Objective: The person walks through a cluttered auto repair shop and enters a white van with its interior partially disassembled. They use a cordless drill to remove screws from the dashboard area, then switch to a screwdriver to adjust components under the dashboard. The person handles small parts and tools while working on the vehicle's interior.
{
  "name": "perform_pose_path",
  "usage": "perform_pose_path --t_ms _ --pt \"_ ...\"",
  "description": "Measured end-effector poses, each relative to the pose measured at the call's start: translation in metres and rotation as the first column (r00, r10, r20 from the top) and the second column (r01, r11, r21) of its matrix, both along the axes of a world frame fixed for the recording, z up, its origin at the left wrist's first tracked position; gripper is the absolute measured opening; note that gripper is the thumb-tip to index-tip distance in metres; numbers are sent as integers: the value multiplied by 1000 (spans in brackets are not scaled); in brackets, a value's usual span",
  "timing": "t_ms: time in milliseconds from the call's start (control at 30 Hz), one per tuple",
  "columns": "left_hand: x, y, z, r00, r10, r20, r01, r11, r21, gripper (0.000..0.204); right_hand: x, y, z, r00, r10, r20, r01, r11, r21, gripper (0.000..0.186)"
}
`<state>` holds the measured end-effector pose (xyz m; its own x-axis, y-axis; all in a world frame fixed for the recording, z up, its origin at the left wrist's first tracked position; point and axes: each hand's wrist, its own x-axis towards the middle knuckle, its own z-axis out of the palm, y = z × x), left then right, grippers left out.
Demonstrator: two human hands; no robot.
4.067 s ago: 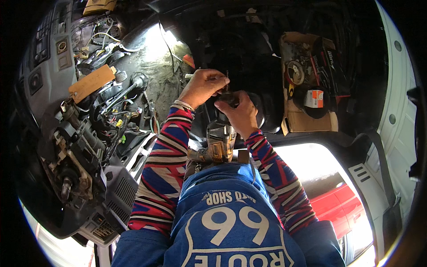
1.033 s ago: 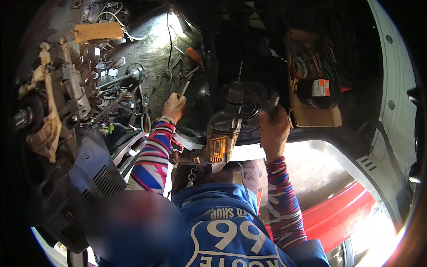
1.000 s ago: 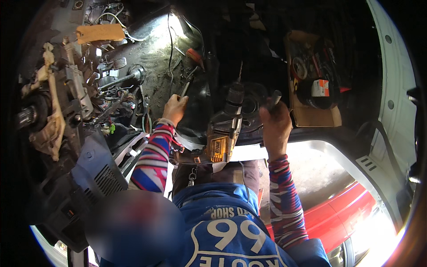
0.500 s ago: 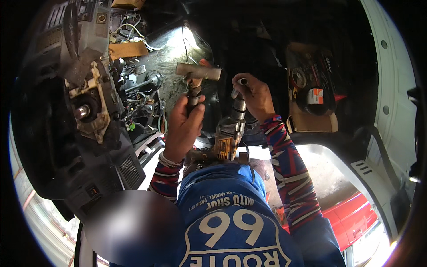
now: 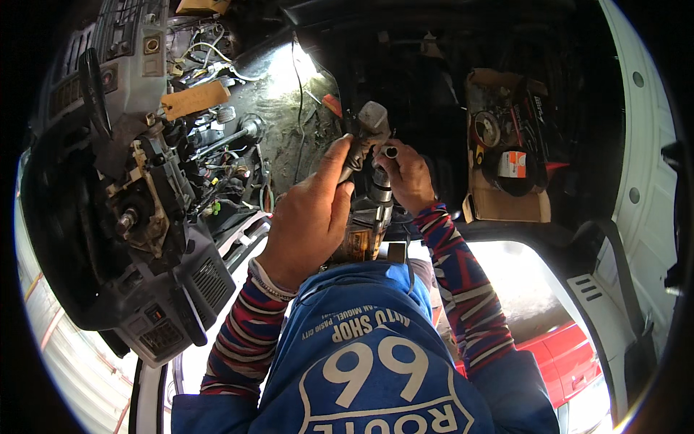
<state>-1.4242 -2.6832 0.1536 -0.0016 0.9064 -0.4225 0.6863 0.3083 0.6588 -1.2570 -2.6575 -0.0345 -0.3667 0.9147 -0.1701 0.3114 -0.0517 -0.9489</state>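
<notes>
My left hand [image 5: 311, 217] is closed on a hammer with a dark handle [image 5: 353, 158]; its worn head [image 5: 372, 119] is seen nearly end-on, just above my right hand. My right hand [image 5: 408, 177] is closed on a short metal tube [image 5: 390, 153], its open end facing up, close beside the hammer. A yellow-and-black drill [image 5: 365, 239] lies beneath both hands, pointing away from me, its chuck [image 5: 382, 189] just below my right fingers. My left hand hides part of the drill.
A dismantled dashboard [image 5: 181, 275] with loose wiring [image 5: 217, 181] and a cardboard tag [image 5: 195, 99] fills the left. A box of tools and parts [image 5: 506, 210] lies at the right beside a white body panel [image 5: 636, 159]. A red car [image 5: 560, 354] shows through the opening below.
Since half a second ago my left hand has moved right and the hammer head has turned end-on, close to the tube. My right hand has shifted slightly down.
</notes>
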Motion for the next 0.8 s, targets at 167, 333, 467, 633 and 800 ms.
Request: perform_pose_path --t_ms 167,333,467,633,800 --pt "8 10 7 982 -139 -124 131 989 -73 56 -2 6 2 996 35 82 -43 994 97 20" --pt "17 14 16 999 -44 -8 43 927 372 56 -1 7 5 998 50 45 -54 993 101 18" --pt "18 10 8 999 11 -37 -4 983 181 56 0 10 3 993 114 42 -116 992 46 18" --pt "6 7 3 982 -7 -189 5 1000 -8 56 -1 18 1 994 81 -71 -90 987 -134 14" --pt "2 12 11 995 75 -58 -76 997 -7 57 8 14 3 990 48 -133 -82 961 -264 13"
